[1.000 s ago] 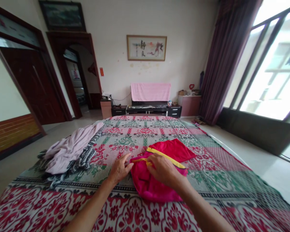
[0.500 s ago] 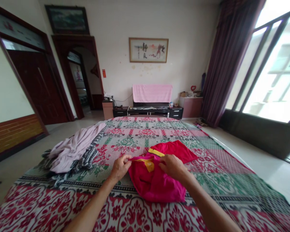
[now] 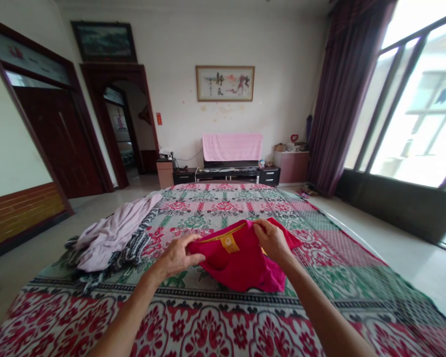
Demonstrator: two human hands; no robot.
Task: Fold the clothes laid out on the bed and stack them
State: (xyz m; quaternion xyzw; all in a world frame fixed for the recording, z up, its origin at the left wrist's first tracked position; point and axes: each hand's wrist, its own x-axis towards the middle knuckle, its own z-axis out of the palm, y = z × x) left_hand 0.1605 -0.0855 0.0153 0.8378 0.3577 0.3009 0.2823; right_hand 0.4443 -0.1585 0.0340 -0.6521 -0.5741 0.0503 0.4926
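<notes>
A magenta garment (image 3: pixel 241 267) with a yellow label and a printed yellow strip along its inner upper edge is stretched between my hands above the bed. At its left corner, my left hand (image 3: pixel 178 255) has the cloth loosely between thumb and fingers, which are partly spread. My right hand (image 3: pixel 273 240) pinches the upper edge near the right end. Behind that hand a red piece of cloth (image 3: pixel 288 233) lies on the patterned bedspread (image 3: pixel 223 206), mostly covered from view. The lower part of the magenta garment hangs in folds onto the bed.
On the bed's left side lies a heap of pale pink cloth (image 3: pixel 111 230) over a black-and-white patterned cloth (image 3: pixel 137 245). Beyond the bed stands a low black cabinet (image 3: pixel 269 176), with a pink towel (image 3: pixel 232 147) draped above it. A window with purple curtains (image 3: pixel 334 99) is at right.
The magenta garment's upper edge is lifted and pulled wider, showing more of the label. My right hand moved up slightly; my left hand's fingers spread a little. The view tilted up slightly.
</notes>
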